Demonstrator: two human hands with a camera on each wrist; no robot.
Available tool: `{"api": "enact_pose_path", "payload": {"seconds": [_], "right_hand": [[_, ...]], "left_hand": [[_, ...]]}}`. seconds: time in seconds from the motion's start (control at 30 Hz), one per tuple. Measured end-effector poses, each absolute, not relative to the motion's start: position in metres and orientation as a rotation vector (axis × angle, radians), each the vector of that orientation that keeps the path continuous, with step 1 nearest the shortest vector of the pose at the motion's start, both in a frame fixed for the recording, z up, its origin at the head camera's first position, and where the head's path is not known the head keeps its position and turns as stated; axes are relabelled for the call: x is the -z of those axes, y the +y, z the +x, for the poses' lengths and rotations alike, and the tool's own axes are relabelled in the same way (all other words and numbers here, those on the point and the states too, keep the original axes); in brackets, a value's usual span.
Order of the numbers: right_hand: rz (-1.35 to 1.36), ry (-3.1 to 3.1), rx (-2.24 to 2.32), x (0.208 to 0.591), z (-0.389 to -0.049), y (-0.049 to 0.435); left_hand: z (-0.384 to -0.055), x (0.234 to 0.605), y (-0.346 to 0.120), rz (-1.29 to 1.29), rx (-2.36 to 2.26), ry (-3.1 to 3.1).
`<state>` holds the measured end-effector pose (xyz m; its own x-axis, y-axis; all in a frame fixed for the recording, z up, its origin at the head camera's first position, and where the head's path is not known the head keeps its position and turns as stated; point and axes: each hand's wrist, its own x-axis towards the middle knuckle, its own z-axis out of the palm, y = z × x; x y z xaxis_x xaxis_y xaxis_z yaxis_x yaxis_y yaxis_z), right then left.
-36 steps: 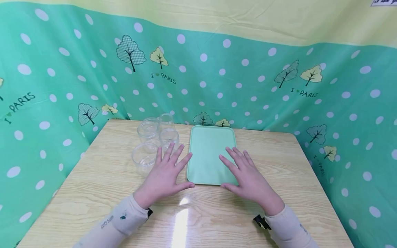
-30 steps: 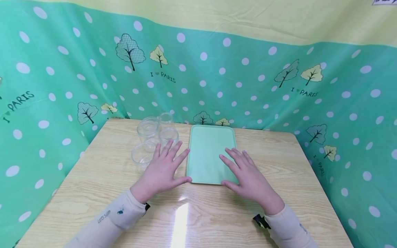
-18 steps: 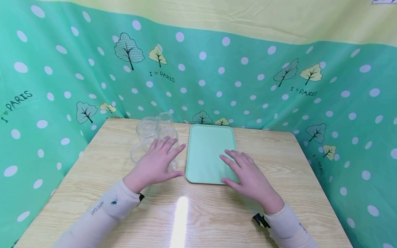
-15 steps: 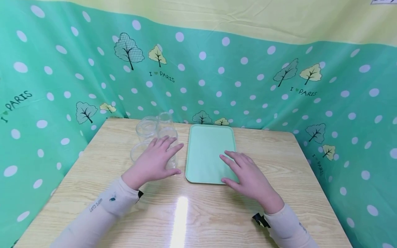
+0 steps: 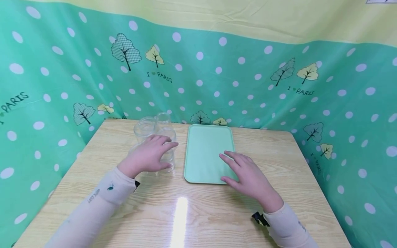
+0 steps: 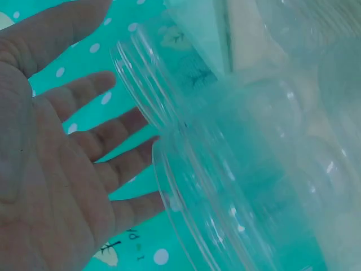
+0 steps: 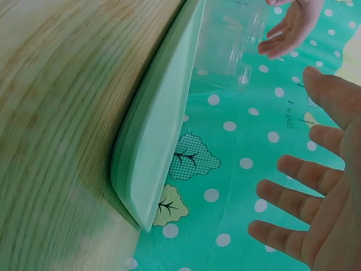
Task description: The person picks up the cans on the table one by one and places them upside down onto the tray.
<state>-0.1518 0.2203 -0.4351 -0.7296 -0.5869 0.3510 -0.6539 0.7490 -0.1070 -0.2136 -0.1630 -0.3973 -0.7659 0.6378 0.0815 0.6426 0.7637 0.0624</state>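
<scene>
Several clear round containers, one with a wide rim at the back left, stand grouped left of a pale green tray. My left hand is over the front ones and hides part of them; another clear container shows past its thumb. Up close in the left wrist view, the fingers of my left hand are spread and loosely bent, tips right by the rim of a clear container. My right hand, fingers apart, holds nothing above the tray's right front corner, as the right wrist view also shows.
All of this is on a light wood-grain table. A green polka-dot cloth hangs behind and along both sides. A bright strip of reflected light lies on the table front.
My left hand has moved left, away from the tray's near left corner and over the clear containers, its fingers bending more. My right hand has stayed nearly still; the head view has shifted slightly.
</scene>
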Motion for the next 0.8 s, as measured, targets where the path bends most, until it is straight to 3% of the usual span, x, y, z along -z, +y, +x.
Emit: {"api": "enact_pose_path", "payload": {"seconds": [0.8], "right_hand": [[0.946,-2.666,-0.312,0.4346,-0.1515,0.2208]], "left_hand": [[-0.223,0.392,-0.1588,-1.028,0.005,-2.999]]}}
